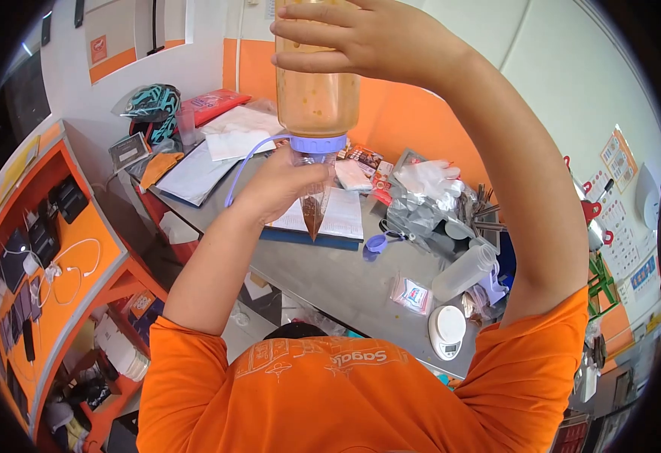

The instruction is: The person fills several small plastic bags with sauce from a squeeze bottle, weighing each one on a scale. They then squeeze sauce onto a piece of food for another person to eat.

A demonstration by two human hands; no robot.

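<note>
A large clear jar, smeared inside with orange-brown sauce, is upside down above the table. Around its mouth sits a purple collar with a purple strap looping off to the left. Below the collar hangs a clear, pointed cone with dark brown sauce in its tip. My left hand is closed around the cone's upper part, just under the collar. Higher up, my right hand has its fingers stretched and spread across the jar's side; its thumb is out of view.
On the grey table are a purple cap, a clear bottle, a small packet and a white scale. Plastic bags lie at the right, papers at the left. An orange shelf stands left.
</note>
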